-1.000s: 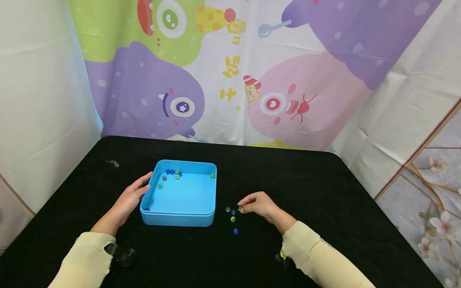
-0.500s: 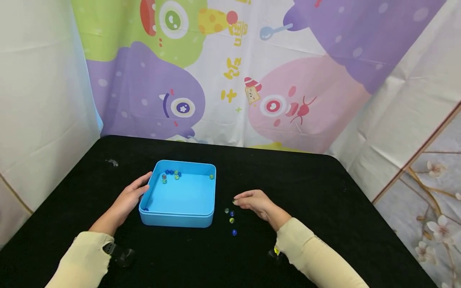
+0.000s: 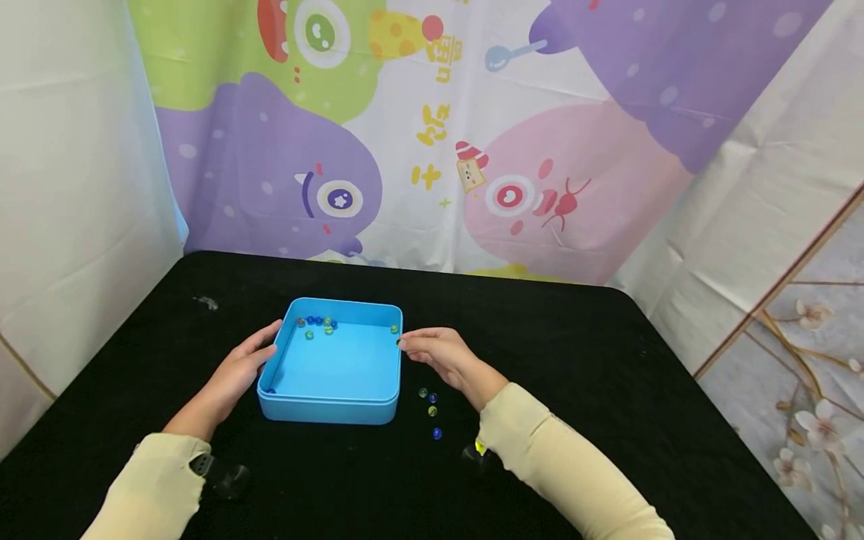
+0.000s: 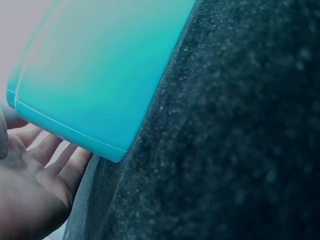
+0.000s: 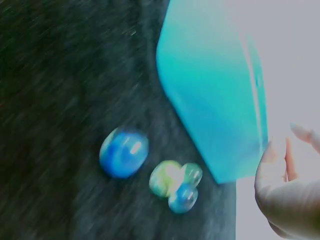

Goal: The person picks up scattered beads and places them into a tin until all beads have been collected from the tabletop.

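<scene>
A light-blue square box [image 3: 327,411] stands on the black table, with several blue, green and reddish marbles [image 3: 328,330] inside, most near its far left corner. My left hand [image 3: 232,379] rests along the box's left wall, fingers fairly straight against the outside, as the left wrist view [image 4: 40,175] also shows. My right hand [image 3: 445,356] pinches a small dark marble [image 3: 399,342] at the box's right rim; fingertips mostly cover it. Outside the box, right of it, lie a blue marble [image 3: 437,433], a yellow-green marble [image 3: 433,411] and others close by.
The black tabletop [image 3: 553,360] reaches to a cartoon-printed curtain [image 3: 432,225] behind. A whitish mark [image 3: 206,302] shows on the cloth at the far left. Pale curtains flank both sides. Dark wrist devices sit under both sleeves.
My right hand has lifted a marble off the table and carried it left and away from me to the box's right rim. Marbles inside have rolled toward the far left corner. My left hand stays.
</scene>
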A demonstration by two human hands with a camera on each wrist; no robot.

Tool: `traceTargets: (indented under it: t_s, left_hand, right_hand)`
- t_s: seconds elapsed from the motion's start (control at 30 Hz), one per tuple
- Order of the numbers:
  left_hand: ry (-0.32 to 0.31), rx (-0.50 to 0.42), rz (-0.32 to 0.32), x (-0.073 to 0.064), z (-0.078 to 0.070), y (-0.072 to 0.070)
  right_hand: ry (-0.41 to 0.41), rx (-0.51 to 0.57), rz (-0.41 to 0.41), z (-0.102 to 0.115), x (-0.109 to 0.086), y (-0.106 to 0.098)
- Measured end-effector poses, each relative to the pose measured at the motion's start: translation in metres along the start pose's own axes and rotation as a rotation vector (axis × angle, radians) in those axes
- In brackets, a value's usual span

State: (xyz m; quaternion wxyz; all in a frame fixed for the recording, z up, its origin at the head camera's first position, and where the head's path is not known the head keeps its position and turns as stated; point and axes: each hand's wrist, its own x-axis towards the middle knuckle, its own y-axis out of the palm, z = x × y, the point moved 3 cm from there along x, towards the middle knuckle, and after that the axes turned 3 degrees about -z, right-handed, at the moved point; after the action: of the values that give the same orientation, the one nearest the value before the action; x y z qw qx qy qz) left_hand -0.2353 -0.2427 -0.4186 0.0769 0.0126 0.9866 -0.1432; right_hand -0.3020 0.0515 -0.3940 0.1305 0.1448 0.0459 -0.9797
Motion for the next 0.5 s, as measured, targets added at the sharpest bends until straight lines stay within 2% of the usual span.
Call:
traceTargets:
  t_s: [0.2, 0.5]
  left_hand:
    - [0.006, -0.004, 0.009, 0.0, 0.001, -0.001]
    - [0.002, 0.003, 0.008, 0.001, 0.001, -0.001]
  right_hand:
    - [-0.015, 0.035, 0.006, 0.013, 0.003, 0.022]
    - [-0.023, 0.116, -0.063, 0.025, 0.012, 0.043]
